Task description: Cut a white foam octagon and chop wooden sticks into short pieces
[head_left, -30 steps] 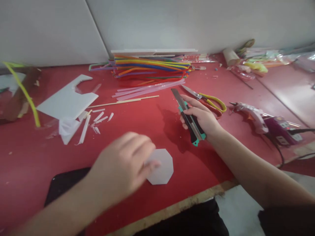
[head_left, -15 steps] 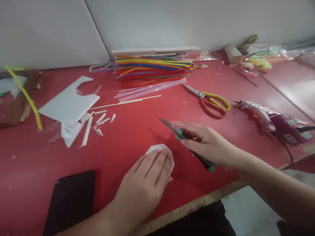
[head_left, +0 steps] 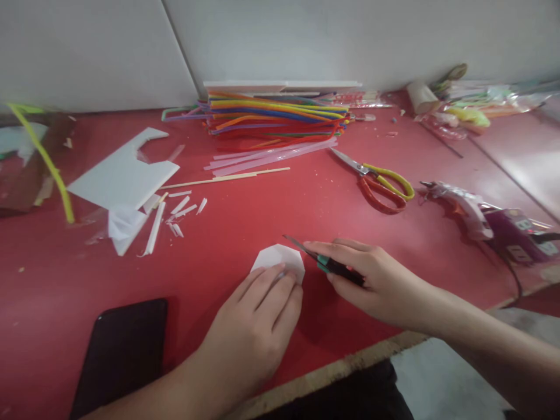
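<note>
A small many-sided piece of white board (head_left: 276, 256) lies on the red table near its front edge. The fingers of my left hand (head_left: 258, 321) curve over it and hold it against the table, covering its near part. My right hand (head_left: 363, 277) is closed round a utility knife (head_left: 324, 262) with a black and green handle. Its forefinger stretches along the knife towards the bared blade, which points up and left. The blade is close to the right edge of the white piece; whether it touches cannot be told.
Left stand a phone (head_left: 120, 356), a cut white board (head_left: 122, 175) and white offcuts (head_left: 179, 210). Behind lie colourful pipe cleaners (head_left: 275, 119), pink strips (head_left: 271, 158) and thin wooden sticks (head_left: 227, 177). Scissors (head_left: 376, 181) and a glue gun (head_left: 464, 210) lie right.
My right hand has lowered and turned the knife, bringing its blade close to the white piece. That piece has turned and shows more beyond my left fingers. The view has shifted slightly.
</note>
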The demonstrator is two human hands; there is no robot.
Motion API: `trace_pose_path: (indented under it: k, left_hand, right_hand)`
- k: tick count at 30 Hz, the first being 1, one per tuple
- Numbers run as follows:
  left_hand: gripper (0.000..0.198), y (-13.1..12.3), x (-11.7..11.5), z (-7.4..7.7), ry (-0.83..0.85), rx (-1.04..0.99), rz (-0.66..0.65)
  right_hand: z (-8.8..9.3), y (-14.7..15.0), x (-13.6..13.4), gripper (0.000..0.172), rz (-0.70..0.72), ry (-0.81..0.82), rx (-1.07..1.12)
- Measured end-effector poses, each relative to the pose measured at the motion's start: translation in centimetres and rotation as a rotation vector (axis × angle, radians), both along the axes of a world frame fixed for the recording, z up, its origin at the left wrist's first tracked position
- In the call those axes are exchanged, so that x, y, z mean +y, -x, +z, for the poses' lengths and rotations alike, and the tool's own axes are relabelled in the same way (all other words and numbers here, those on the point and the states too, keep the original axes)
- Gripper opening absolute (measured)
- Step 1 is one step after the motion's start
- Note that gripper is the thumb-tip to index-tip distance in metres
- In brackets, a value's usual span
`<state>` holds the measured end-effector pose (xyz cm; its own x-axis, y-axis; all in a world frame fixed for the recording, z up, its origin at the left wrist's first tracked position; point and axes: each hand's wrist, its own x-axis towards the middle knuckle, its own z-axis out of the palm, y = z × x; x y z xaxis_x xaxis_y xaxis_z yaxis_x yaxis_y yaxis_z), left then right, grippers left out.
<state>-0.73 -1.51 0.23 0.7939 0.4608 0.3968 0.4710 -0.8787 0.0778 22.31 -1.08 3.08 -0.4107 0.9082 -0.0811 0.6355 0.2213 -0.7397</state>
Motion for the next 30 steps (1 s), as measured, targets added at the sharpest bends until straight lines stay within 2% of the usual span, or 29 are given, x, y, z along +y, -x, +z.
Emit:
trace_pose_path:
  k: [3, 6, 9, 12, 16, 22, 30]
  left_hand:
    - [0.034, 0.1, 0.2, 0.3, 0.055, -0.025, 0.011]
    - [0.035, 0.0, 0.5, 0.5, 0.02, -0.052, 0.125]
    - [0.042, -0.3, 0.7, 0.4, 0.018, 0.014, 0.235]
    - [0.035, -0.2, 0.8, 0.1, 0.04, 0.083, 0.174]
    - [0.044, 0.2, 0.5, -0.3, 0.106, 0.101, 0.051]
    - [0.045, 0.3, 0.9, 0.1, 0.119, 0.028, 0.036]
    - [0.042, 0.7, 1.7, 0.0, 0.096, 0.071, -0.009]
  right_hand:
    - [0.1, 0.2, 0.0, 0.063, 0.004, 0.001, -0.022]
    - [0.0, 0.5, 0.1, 0.065, 0.033, 0.005, -0.035]
    - [-0.1, 0.5, 0.3, 0.064, 0.044, -0.004, -0.041]
    - [0.0, 0.5, 0.4, 0.061, 0.02, -0.015, -0.051]
    - [0.4, 0.5, -0.2, 0.058, -0.022, 0.01, -0.075]
    - [0.3, 1.2, -2.2, 0.057, -0.15, 0.073, -0.158]
    - [0.6, 3.0, -2.8, 0.063, -0.165, 0.074, -0.205]
